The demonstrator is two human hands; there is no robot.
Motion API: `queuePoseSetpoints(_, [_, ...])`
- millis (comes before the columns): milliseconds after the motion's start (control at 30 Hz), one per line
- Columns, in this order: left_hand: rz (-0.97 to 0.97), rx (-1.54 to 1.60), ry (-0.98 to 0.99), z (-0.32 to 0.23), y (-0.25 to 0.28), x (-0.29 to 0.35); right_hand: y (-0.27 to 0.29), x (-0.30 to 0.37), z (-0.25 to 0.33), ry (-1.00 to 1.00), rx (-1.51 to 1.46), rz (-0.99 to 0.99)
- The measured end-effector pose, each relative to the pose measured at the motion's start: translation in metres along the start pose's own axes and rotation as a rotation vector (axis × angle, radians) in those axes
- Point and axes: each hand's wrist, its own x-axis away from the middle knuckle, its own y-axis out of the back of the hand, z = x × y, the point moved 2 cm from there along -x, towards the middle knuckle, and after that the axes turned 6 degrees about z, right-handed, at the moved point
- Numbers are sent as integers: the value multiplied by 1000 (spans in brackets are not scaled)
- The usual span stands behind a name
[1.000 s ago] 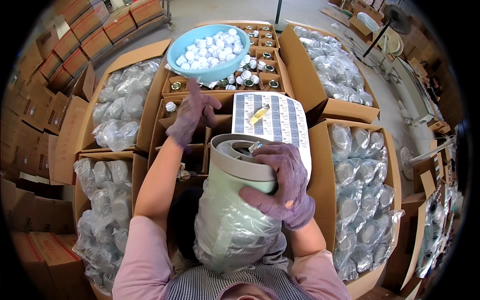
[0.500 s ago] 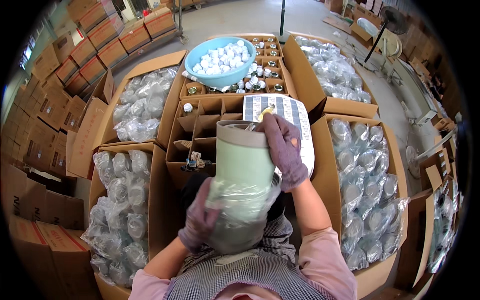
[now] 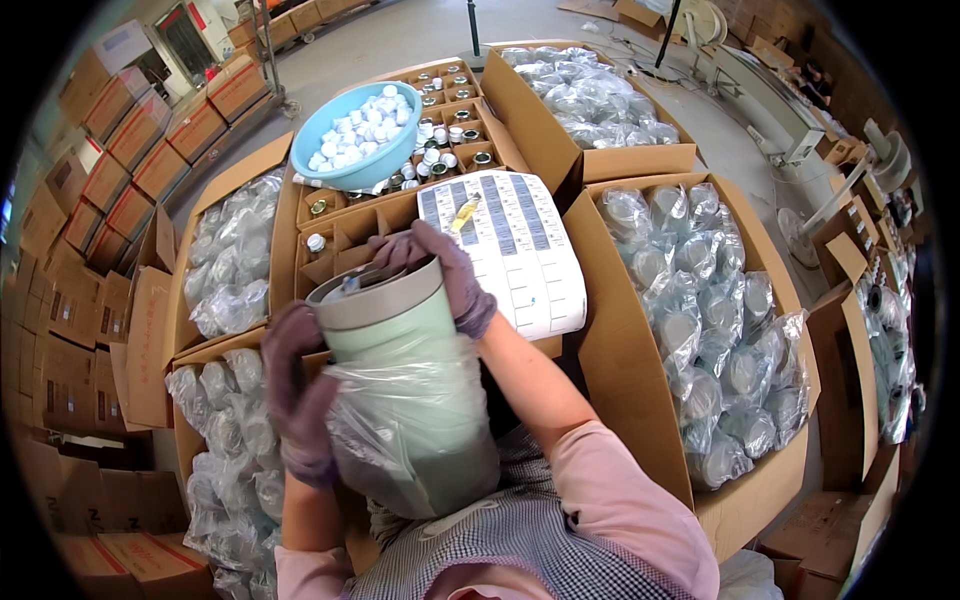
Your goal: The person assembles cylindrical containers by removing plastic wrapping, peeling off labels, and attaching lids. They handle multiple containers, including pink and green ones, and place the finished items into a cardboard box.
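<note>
A pale green cylindrical container [image 3: 400, 345] with a grey-beige rim stands tilted over my lap. Clear plastic film [image 3: 400, 420] wraps its lower part. My right hand [image 3: 450, 270], in a purple-grey glove, has its fingers curled over the far right of the rim. Something small and metallic shows inside the mouth; its kind is unclear. Beside the container's left wall, my left hand [image 3: 303, 400], gloved alike, is raised with fingers and thumb apart. Just beyond my right hand lies a white sheet of labels [image 3: 525, 250] with a small yellow piece [image 3: 465, 213] on it.
A blue basin [image 3: 302, 150] of white caps rests on a divided carton [image 3: 310, 215] holding capped bottles. Open cartons of plastic-wrapped glassware [image 3: 700, 330] flank me on both sides. Stacked boxes [image 3: 130, 165] stand at the far left; a fan [image 3: 800, 235] is at the right.
My left hand has left the container's lower side and risen near the rim. My right hand has shifted across the rim. The container leans more to the left, and the whole view has swung rightward.
</note>
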Motion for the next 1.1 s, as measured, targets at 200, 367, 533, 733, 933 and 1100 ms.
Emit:
queuePoseSetpoints(200, [-188, 379, 206, 107, 110, -38, 23, 1, 6, 11, -31, 27])
queuePoseSetpoints(367, [-33, 999, 336, 200, 101, -105, 37, -3, 10, 155, 59, 176])
queuePoseSetpoints(533, [544, 68, 3, 214, -86, -143, 41, -7, 36, -16, 382, 3])
queuePoseSetpoints(733, [665, -364, -244, 287, -233, -134, 248, 47, 71, -236, 1789, 9])
queuePoseSetpoints(933, [561, -619, -182, 314, -262, -109, 291, 59, 57, -486, 2017, 63])
queuePoseSetpoints(1100, [442, -563, -221, 321, -268, -108, 309, 68, 52, -260, 1979, 11])
